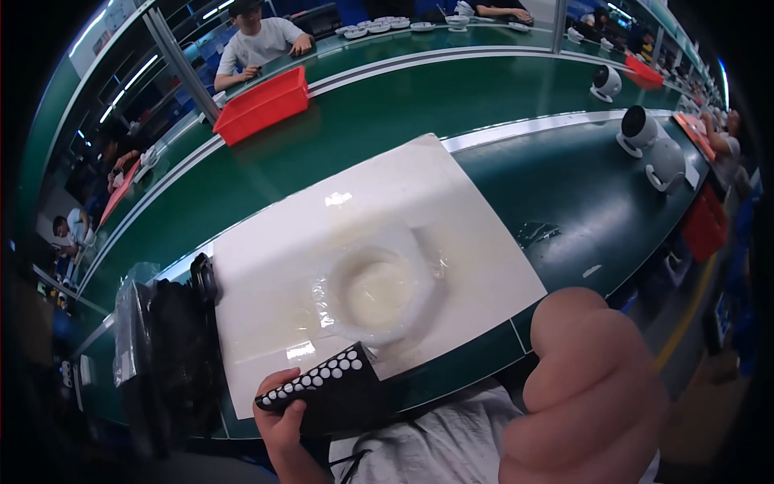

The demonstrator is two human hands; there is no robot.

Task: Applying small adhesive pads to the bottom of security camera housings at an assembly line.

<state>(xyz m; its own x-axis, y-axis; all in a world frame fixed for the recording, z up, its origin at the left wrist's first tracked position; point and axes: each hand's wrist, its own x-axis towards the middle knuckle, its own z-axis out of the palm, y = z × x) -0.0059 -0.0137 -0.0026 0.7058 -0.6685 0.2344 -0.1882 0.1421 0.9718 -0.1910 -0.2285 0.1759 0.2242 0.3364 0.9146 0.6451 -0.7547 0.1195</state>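
At the bench's near edge, my left hand (284, 415) pinches a black sheet (343, 399) between thumb and fingers. White round dots (324, 375) run in two rows along the sheet's upper edge. My right hand (592, 391) is raised very close to the camera at the lower right, its fingers curled in. Whatever it may hold is hidden. In front of both hands lies a white board (476, 274). A white ring-shaped holder (419, 278) with a round hollow sits on it, with shiny clear film or tape around it.
Black items in clear plastic bags (165, 339) lie left of the board. White round-headed devices (637, 129) stand at the right. A red bin (262, 105) sits across the green conveyor (371, 105), near a person in a white shirt (262, 44). Another red bin (704, 222) is far right.
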